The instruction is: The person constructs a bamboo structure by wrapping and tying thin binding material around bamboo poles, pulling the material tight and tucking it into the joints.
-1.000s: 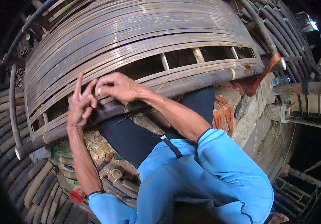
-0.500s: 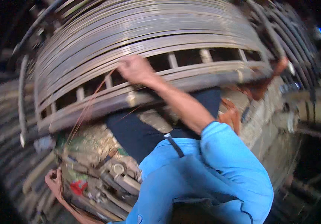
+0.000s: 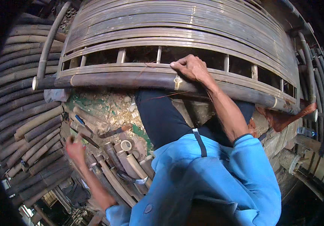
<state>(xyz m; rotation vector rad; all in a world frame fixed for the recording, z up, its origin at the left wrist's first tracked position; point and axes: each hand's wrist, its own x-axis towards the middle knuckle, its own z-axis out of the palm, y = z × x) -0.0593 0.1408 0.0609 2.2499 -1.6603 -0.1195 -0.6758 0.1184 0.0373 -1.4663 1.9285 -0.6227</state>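
A bamboo slat panel (image 3: 162,20) spans the upper view, with gaps between its cross pieces. Along its near side runs a thick dark bamboo pole (image 3: 109,80). My right hand (image 3: 191,67) rests at this edge, its fingers curled over a bamboo slat (image 3: 105,69) with the thumb pressed on it. Thin reddish cord (image 3: 142,71) crosses the slat and pole left of the hand; another strand runs below the pole. My left hand (image 3: 76,147) is low on the left, above the ground. Motion smears its fingers; something red shows at them, but its hold is unclear.
Dark bamboo poles (image 3: 22,75) are stacked at the left. Cut bamboo pieces (image 3: 132,165) and a knife (image 3: 115,131) with a wooden handle lie beside my legs. Reddish fibre (image 3: 288,115) hangs at the panel's right corner. A clear plastic bottle (image 3: 305,132) lies at right.
The view has swung, shifting the panel rightward. My right hand has come down from the inner slats to the edge slat. The long cord strands no longer stretch left; my left hand has moved up.
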